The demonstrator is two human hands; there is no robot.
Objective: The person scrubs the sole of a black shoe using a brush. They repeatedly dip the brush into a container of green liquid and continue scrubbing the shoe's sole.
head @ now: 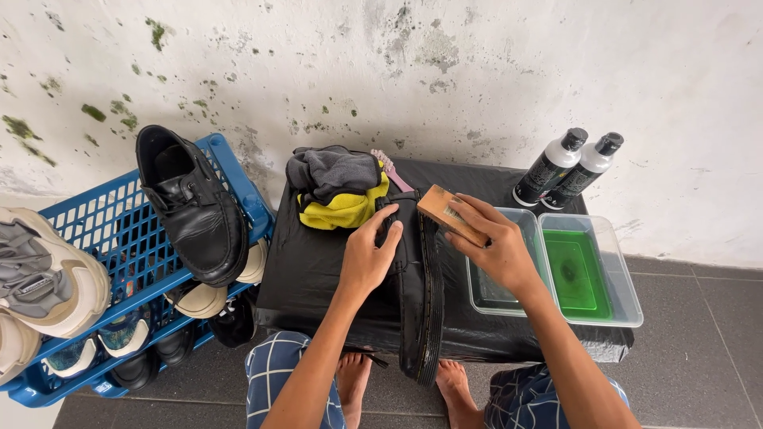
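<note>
One black boot (413, 278) lies on its side on the surface (318, 270), which is covered with black plastic; its sole points to the right and hangs a little over the front edge. The left hand (367, 256) rests flat on the boot's upper, fingers stretched and nearly open, pressing it down without gripping. The right hand (494, 242) is closed around one wooden brush (447, 213), held just above the top of the boot.

Behind the boot lie two cloths, one grey (334, 171) and one yellow (343, 210), and one pink toothbrush (391, 170). To the right stand two clear plastic tubs: one (486, 295) with nearly clear water, one (592, 274) with green liquid. Two dark bottles (568, 168) stand against the wall. On the left, one blue crate (111, 214) carries one black leather shoe (191, 206) and several sneakers.
</note>
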